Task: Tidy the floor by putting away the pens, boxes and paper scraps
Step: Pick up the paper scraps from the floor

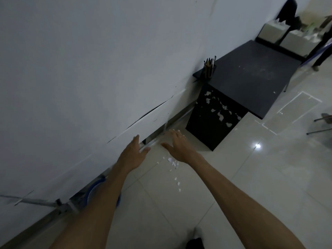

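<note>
On glossy tile floor [224,186], jagged white paper scraps [173,163] btwn flat hands.

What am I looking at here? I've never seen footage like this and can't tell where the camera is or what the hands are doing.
The camera sits on a person's head and looks forward and down, so you see their own two bare arms reaching out. The left hand and the right hand are both open, fingers spread, and hold nothing. Below the right hand, small white paper scraps lie scattered on the pale tiled floor. Ahead stands a black box with more white scraps on its side, under a dark table that carries a cup of pens. A white wall fills the left.
</note>
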